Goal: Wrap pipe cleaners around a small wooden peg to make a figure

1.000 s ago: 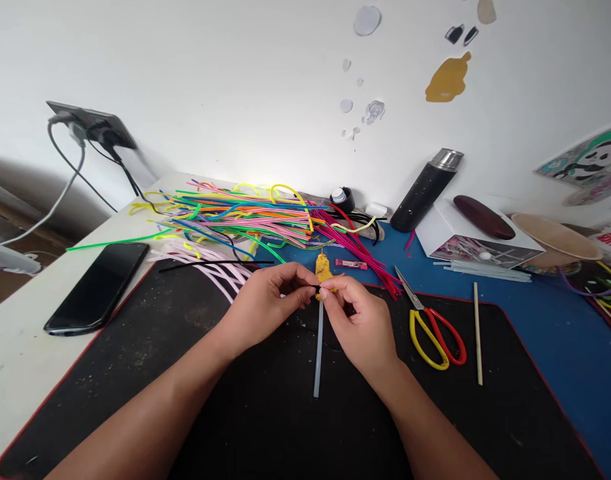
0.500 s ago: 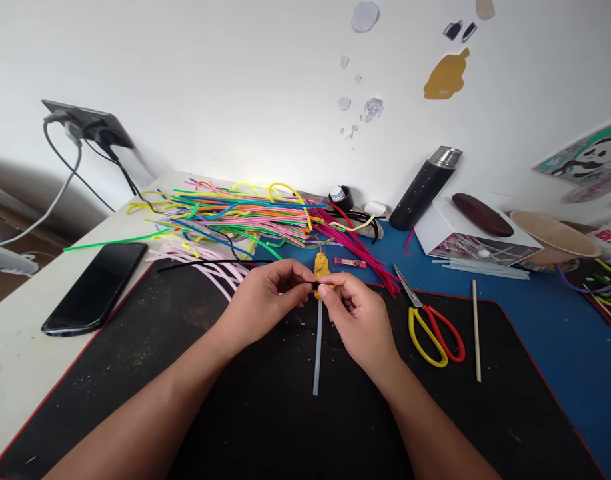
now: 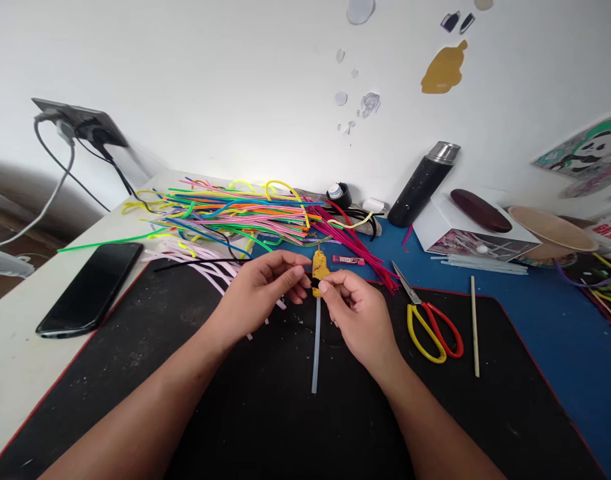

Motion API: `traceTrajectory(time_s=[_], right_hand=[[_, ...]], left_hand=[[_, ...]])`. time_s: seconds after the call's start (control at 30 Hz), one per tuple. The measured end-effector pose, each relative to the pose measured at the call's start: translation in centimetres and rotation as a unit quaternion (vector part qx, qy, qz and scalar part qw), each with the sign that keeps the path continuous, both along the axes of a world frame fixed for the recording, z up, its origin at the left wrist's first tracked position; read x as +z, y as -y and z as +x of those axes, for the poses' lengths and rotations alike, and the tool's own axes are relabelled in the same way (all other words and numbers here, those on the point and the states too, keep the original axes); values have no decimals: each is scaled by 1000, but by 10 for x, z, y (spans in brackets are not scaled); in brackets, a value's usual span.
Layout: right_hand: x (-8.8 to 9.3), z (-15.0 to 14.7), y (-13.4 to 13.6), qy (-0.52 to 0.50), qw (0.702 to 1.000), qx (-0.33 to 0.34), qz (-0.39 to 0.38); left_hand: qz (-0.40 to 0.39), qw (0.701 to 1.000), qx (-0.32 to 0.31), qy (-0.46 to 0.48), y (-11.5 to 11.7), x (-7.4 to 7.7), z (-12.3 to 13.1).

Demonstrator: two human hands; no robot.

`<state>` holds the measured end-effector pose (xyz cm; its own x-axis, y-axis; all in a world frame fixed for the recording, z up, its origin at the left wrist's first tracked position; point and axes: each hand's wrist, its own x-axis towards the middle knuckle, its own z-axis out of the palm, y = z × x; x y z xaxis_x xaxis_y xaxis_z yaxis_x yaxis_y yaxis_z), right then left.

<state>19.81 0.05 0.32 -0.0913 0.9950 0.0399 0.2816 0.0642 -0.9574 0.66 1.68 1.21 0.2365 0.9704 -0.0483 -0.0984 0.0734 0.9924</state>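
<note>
Both hands meet over a black mat (image 3: 135, 373). My left hand (image 3: 258, 290) pinches a black pipe cleaner (image 3: 195, 263) that trails off to the left. My right hand (image 3: 358, 313) pinches a small yellow fuzzy piece (image 3: 319, 269) where the black strand wraps it. A clear glue stick (image 3: 316, 347) runs from under the fingers toward me on the mat. Both hands have their fingers closed in a pinch.
A heap of coloured pipe cleaners (image 3: 235, 213) lies behind the hands. Yellow-and-red scissors (image 3: 428, 320) and a wooden stick (image 3: 474, 327) lie to the right. A black phone (image 3: 90, 287) rests at the left. A dark flask (image 3: 422, 183), a white box (image 3: 470, 237) and a bowl (image 3: 552, 230) stand at the back right.
The hands stay together and turn slightly; the yellow piece shows more between the fingers. The view has shifted a little downward.
</note>
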Motion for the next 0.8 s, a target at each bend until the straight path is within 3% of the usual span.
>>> traceTrajectory(time_s=[0.13, 0.37, 0.8], right_hand=[[1, 1, 0, -6, 1000, -8, -12], [1, 1, -1, -17, 1000, -4, -10], [-2, -3, 3, -25, 1000, 13, -7]], left_hand=[[-10, 1000, 9, 0, -4, 2, -4], [-52, 994, -96, -3, -2, -4, 0], [-33, 999, -24, 26, -1, -1, 2]])
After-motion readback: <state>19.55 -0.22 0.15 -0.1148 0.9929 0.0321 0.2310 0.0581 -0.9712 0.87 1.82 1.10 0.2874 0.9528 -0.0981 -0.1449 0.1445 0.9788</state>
